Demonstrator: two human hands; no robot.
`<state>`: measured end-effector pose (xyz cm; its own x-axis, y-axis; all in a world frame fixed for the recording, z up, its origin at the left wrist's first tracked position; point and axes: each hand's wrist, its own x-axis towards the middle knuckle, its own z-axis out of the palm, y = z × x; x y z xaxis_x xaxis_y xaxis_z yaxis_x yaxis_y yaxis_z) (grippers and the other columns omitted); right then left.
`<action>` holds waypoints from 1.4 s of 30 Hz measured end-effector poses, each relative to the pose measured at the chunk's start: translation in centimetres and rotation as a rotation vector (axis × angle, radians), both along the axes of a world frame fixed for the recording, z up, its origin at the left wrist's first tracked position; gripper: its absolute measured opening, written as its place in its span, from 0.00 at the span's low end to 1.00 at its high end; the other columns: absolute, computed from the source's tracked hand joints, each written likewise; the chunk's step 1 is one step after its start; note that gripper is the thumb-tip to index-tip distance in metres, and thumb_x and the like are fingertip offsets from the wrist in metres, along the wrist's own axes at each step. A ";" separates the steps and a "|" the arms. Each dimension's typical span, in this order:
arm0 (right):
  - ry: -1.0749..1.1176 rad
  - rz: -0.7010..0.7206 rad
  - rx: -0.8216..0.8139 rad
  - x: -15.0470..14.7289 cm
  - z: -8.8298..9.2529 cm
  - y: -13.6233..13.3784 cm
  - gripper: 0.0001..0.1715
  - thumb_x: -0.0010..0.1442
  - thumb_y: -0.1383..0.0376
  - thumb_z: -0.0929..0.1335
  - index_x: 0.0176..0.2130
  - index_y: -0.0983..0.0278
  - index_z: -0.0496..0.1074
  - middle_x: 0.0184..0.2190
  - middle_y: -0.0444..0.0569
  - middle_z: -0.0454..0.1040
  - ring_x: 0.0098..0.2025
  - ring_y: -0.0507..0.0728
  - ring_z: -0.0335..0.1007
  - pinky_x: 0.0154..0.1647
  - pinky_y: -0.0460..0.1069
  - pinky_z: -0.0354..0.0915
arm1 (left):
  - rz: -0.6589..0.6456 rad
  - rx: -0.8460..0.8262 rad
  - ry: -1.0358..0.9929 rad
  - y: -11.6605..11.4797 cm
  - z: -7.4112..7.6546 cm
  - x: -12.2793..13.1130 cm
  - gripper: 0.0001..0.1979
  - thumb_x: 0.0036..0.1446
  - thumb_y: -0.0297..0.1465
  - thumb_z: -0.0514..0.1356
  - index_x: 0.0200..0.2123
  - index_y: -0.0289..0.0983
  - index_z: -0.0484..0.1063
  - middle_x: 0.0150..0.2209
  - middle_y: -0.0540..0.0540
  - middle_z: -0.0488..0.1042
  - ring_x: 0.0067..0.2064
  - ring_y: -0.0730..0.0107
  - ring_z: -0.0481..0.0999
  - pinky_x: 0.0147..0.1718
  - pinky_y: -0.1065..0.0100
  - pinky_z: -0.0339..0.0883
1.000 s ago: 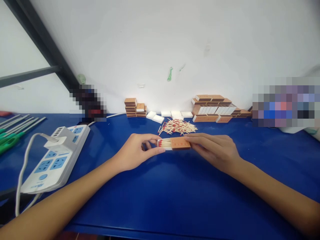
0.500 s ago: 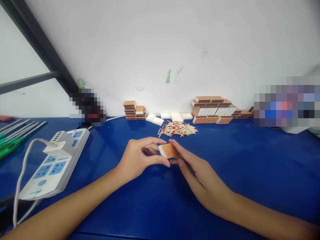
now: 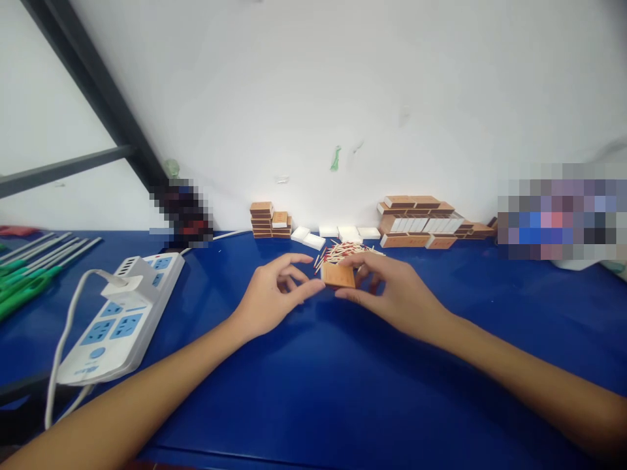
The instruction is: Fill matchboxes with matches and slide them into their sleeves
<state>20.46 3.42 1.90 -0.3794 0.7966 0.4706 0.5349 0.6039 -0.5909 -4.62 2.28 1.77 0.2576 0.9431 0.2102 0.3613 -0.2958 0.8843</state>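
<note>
A small tan matchbox (image 3: pixel 339 276) with a white left end is held above the blue table. My right hand (image 3: pixel 392 281) grips its right side between thumb and fingers. My left hand (image 3: pixel 274 287) is curved at the box's left end, thumb and index finger apart. The left thumb tip is right at the box's edge; whether it touches I cannot tell. Just behind the box lies a heap of loose red-headed matches (image 3: pixel 343 251), partly hidden by the box and my right hand.
Against the wall stand a small matchbox stack (image 3: pixel 261 220) on the left and a larger matchbox stack (image 3: pixel 416 223) on the right. White trays (image 3: pixel 349 234) lie between them. A white power strip (image 3: pixel 132 326) with a cable and green-handled tools (image 3: pixel 29 287) occupy the left side.
The matchbox has moved slightly away from me, closer to the match heap, and turned flatter. My right hand now grips its right side, while the left fingers have loosened from it.
</note>
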 end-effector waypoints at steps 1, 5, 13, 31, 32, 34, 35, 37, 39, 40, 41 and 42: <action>0.001 -0.038 0.011 -0.4 0.3 1.0 0.22 0.60 0.51 0.77 0.48 0.60 0.76 0.37 0.49 0.83 0.31 0.57 0.78 0.30 0.52 0.73 | 0.078 0.070 0.051 0.3 0.0 -0.3 0.21 0.62 0.46 0.68 0.52 0.40 0.76 0.33 0.50 0.82 0.30 0.69 0.79 0.31 0.67 0.72; -0.041 -0.185 0.033 -3.6 1.6 5.7 0.22 0.57 0.50 0.77 0.42 0.62 0.75 0.34 0.49 0.81 0.31 0.58 0.76 0.33 0.53 0.69 | 0.278 0.257 0.199 2.7 -0.7 -2.0 0.14 0.63 0.41 0.66 0.48 0.39 0.77 0.44 0.45 0.82 0.42 0.62 0.81 0.38 0.63 0.75; 0.133 -0.328 -0.161 -9.2 2.2 12.2 0.20 0.57 0.52 0.76 0.39 0.63 0.73 0.43 0.57 0.80 0.46 0.65 0.76 0.45 0.59 0.69 | 0.209 0.338 0.203 7.2 -2.4 -4.0 0.23 0.62 0.32 0.65 0.60 0.38 0.71 0.67 0.37 0.70 0.66 0.50 0.71 0.62 0.48 0.67; 0.238 -0.216 -0.187 -11.0 0.0 12.7 0.18 0.61 0.55 0.75 0.46 0.63 0.74 0.51 0.58 0.76 0.43 0.61 0.77 0.49 0.60 0.72 | 0.020 0.282 0.226 7.9 -2.6 -4.2 0.32 0.59 0.36 0.69 0.66 0.42 0.67 0.74 0.35 0.58 0.73 0.44 0.61 0.67 0.40 0.61; 0.198 -0.229 -0.118 -10.9 0.0 12.8 0.18 0.61 0.57 0.75 0.47 0.63 0.74 0.52 0.57 0.74 0.44 0.61 0.76 0.52 0.60 0.71 | 0.031 0.279 0.237 7.9 -2.6 -4.2 0.32 0.59 0.36 0.69 0.65 0.42 0.68 0.75 0.36 0.57 0.74 0.43 0.59 0.66 0.40 0.62; 0.103 -0.244 0.005 -10.7 0.0 13.2 0.18 0.60 0.59 0.75 0.48 0.63 0.75 0.52 0.57 0.73 0.44 0.61 0.74 0.52 0.59 0.68 | 0.067 0.294 0.265 7.8 -2.5 -4.1 0.31 0.59 0.35 0.69 0.64 0.42 0.69 0.75 0.36 0.57 0.73 0.43 0.59 0.64 0.41 0.65; 0.062 -0.242 0.041 -10.7 0.0 13.5 0.18 0.60 0.59 0.75 0.49 0.63 0.75 0.50 0.56 0.73 0.44 0.61 0.74 0.52 0.58 0.67 | 0.091 0.316 0.280 7.7 -2.5 -4.0 0.28 0.60 0.35 0.69 0.63 0.41 0.70 0.73 0.37 0.60 0.72 0.44 0.62 0.63 0.43 0.67; 0.024 -0.223 0.041 -10.9 -0.1 14.2 0.17 0.60 0.60 0.75 0.48 0.61 0.76 0.45 0.53 0.75 0.43 0.60 0.74 0.49 0.56 0.67 | 0.146 0.369 0.302 7.5 -2.4 -3.8 0.23 0.61 0.32 0.67 0.59 0.40 0.73 0.67 0.38 0.70 0.68 0.48 0.68 0.60 0.46 0.70; 0.023 -0.210 0.009 -11.3 -0.2 14.7 0.17 0.61 0.60 0.75 0.49 0.61 0.74 0.40 0.50 0.78 0.41 0.60 0.75 0.46 0.55 0.66 | 0.195 0.403 0.311 7.4 -2.4 -3.7 0.18 0.62 0.30 0.65 0.55 0.40 0.75 0.60 0.40 0.76 0.62 0.52 0.73 0.58 0.49 0.72; 0.026 -0.215 -0.003 -11.4 -0.2 14.9 0.17 0.62 0.60 0.75 0.49 0.61 0.74 0.38 0.49 0.79 0.40 0.60 0.75 0.45 0.55 0.66 | 0.213 0.408 0.311 7.4 -2.4 -3.7 0.16 0.63 0.29 0.64 0.54 0.40 0.75 0.57 0.41 0.78 0.60 0.53 0.74 0.57 0.50 0.73; 0.028 -0.224 -0.013 -11.6 -0.2 15.1 0.18 0.62 0.60 0.75 0.50 0.61 0.73 0.37 0.49 0.79 0.39 0.60 0.75 0.44 0.54 0.66 | 0.225 0.409 0.311 7.4 -2.4 -3.7 0.15 0.63 0.29 0.64 0.53 0.40 0.76 0.55 0.42 0.79 0.57 0.53 0.75 0.56 0.51 0.73; 0.028 -0.235 -0.021 -11.7 -0.2 15.1 0.18 0.63 0.60 0.74 0.50 0.61 0.72 0.37 0.49 0.80 0.39 0.60 0.76 0.43 0.54 0.66 | 0.236 0.410 0.312 7.4 -2.5 -3.7 0.15 0.63 0.29 0.63 0.52 0.40 0.76 0.53 0.42 0.79 0.55 0.54 0.76 0.55 0.51 0.73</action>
<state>8.73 18.56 1.72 -0.1691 0.8710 0.4612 0.6425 0.4523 -0.6186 -8.36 9.71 -0.70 0.1584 0.8397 0.5195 0.6847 -0.4724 0.5549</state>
